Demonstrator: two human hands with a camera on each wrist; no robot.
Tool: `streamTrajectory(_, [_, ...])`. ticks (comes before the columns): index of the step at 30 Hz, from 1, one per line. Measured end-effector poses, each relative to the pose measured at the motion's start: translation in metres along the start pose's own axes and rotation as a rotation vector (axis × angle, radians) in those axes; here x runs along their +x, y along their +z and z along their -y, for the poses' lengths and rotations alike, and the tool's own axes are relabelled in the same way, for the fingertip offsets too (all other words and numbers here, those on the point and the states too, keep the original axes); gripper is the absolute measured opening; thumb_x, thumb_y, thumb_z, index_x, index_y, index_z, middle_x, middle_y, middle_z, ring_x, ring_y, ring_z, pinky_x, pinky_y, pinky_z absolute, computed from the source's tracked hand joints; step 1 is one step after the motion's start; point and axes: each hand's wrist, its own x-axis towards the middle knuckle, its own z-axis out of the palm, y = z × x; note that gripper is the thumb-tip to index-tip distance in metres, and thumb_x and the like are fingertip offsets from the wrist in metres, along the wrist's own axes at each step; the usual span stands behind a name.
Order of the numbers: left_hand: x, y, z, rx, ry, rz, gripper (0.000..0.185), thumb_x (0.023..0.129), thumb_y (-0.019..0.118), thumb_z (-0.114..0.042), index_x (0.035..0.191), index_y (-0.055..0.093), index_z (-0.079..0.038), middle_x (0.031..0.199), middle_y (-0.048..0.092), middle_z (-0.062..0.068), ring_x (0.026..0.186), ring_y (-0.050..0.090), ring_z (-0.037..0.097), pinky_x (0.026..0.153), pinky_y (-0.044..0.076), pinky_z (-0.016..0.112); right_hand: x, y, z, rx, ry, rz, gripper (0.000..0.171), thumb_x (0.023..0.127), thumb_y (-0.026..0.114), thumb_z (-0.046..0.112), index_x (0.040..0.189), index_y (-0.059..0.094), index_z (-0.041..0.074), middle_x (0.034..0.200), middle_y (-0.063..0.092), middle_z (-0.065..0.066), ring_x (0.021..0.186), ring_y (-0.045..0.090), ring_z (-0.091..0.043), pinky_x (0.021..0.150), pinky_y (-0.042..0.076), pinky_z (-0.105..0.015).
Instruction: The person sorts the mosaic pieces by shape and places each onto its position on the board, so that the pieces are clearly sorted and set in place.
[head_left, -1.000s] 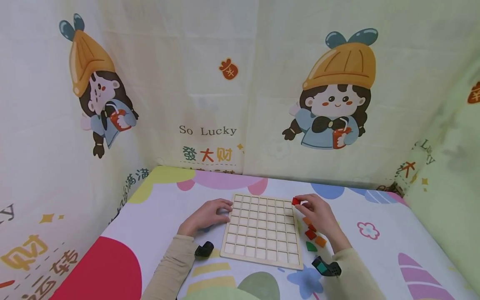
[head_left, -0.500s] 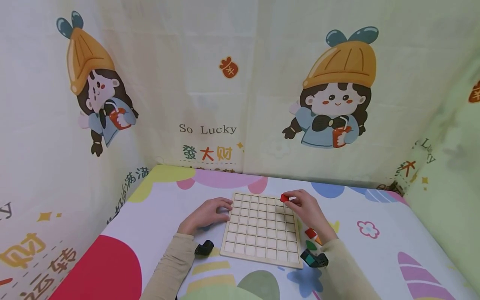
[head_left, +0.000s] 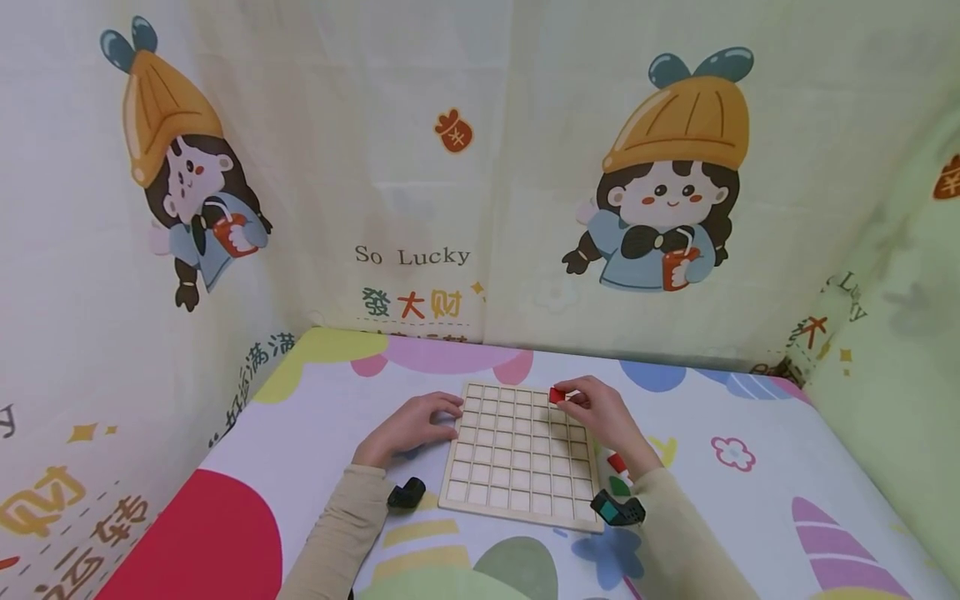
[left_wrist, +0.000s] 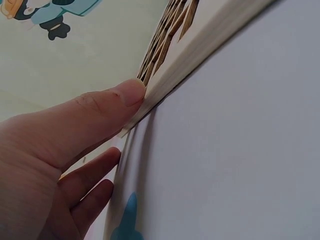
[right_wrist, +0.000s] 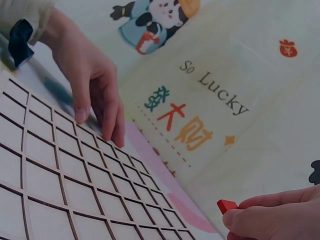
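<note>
Red block (head_left: pixel 557 396) pinched by the right hand (head_left: pixel 606 417), likely for fine control, near the far right corner of the board (head_left: pixel 519 460); left hand (head_left: pixel 407 428), loosely spread, touches its left edge, seemingly steadying it

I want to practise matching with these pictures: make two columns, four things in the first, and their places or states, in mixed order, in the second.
1. Left hand
2. Right hand
3. Wooden board
4. Green piece

A. divided into squares
B. lying right of the board
C. pinching a red block
D. touching the board's left edge

Pairs: 1-D, 2-C, 3-A, 4-B
</note>
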Motion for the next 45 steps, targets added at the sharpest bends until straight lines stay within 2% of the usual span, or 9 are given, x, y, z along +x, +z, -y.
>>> streamTrajectory(10, [0.001, -0.003, -0.002, -0.011, 0.001, -0.007, 0.030, 0.080, 0.071, -0.021, 0.107, 0.067, -0.011, 0.128, 0.056, 0.000, 0.126, 0.045, 0.021, 0.107, 0.035, 0.040, 0.004, 0.008, 0.001, 0.019, -0.029, 0.022, 0.028, 0.084, 0.067, 0.019, 0.111, 0.065, 0.013, 0.104, 0.061, -0.004, 0.084, 0.063, -0.015, 0.073, 0.055, -0.030])
streamTrajectory(16, [0.000, -0.002, -0.002, -0.004, 0.004, -0.002, 0.030, 0.080, 0.071, -0.022, 0.107, 0.067, -0.011, 0.128, 0.056, 0.000, 0.126, 0.046, 0.022, 0.107, 0.036, 0.041, 0.007, 0.022, 0.007, 0.007, -0.025, 0.051, 0.027, 0.083, 0.068, 0.019, 0.109, 0.066, 0.014, 0.102, 0.061, -0.002, 0.083, 0.064, -0.013, 0.074, 0.056, -0.029])
streamTrajectory(23, [0.000, -0.002, 0.000, -0.011, 0.002, 0.002, 0.030, 0.080, 0.071, -0.022, 0.107, 0.067, -0.011, 0.129, 0.055, 0.001, 0.126, 0.045, 0.021, 0.107, 0.035, 0.041, 0.008, 0.039, 0.015, 0.008, -0.069, 0.081, 0.025, 0.082, 0.069, 0.016, 0.106, 0.068, 0.012, 0.098, 0.062, -0.003, 0.080, 0.064, -0.011, 0.073, 0.055, -0.027])
streamTrajectory(36, [-0.001, 0.000, -0.001, -0.006, -0.005, 0.003, 0.029, 0.080, 0.070, -0.022, 0.107, 0.067, -0.012, 0.128, 0.055, 0.000, 0.126, 0.045, 0.020, 0.106, 0.036, 0.040, 0.010, 0.062, 0.024, -0.019, -0.051, 0.119, 0.025, 0.082, 0.069, 0.019, 0.106, 0.069, 0.013, 0.094, 0.065, 0.002, 0.079, 0.058, -0.007, 0.072, 0.051, -0.026])
streamTrajectory(45, [0.000, 0.001, -0.001, -0.006, -0.014, 0.004, 0.028, 0.081, 0.070, -0.022, 0.107, 0.067, -0.013, 0.128, 0.055, 0.000, 0.126, 0.045, 0.021, 0.106, 0.037, 0.040, 0.011, 0.069, 0.024, -0.002, -0.044, 0.102, 0.023, 0.081, 0.070, 0.018, 0.104, 0.070, 0.013, 0.094, 0.064, 0.002, 0.079, 0.057, -0.008, 0.071, 0.050, -0.026])
